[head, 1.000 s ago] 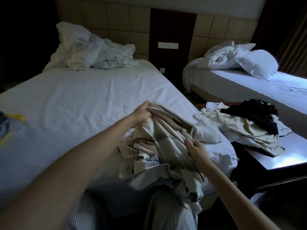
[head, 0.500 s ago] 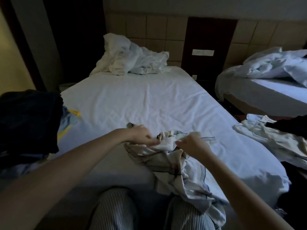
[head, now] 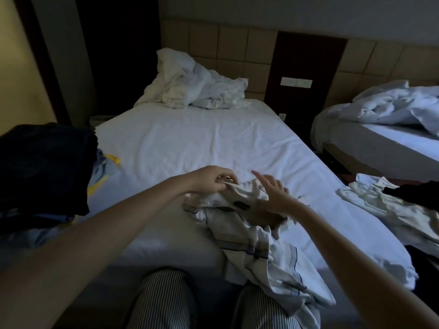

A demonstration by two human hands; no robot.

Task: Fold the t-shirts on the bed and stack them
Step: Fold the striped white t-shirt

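The left hand (head: 210,180) is pinching the upper edge of the crumpled white t-shirt (head: 240,226). The shirt is lying near the foot edge of the bed (head: 190,143) and spilling over that edge toward the person's striped knees (head: 164,300). The right hand (head: 273,193) is hovering over the shirt, fingers spread and straight, gripping nothing. Whether it is touching the cloth is unclear. Beyond the hands, a broad flat stretch of the bed is lying open up to the rumpled duvet (head: 194,91). A dark folded stack (head: 40,167) is sitting at the bed's left edge. Loose pale garments (head: 389,210) are lying off its right side.
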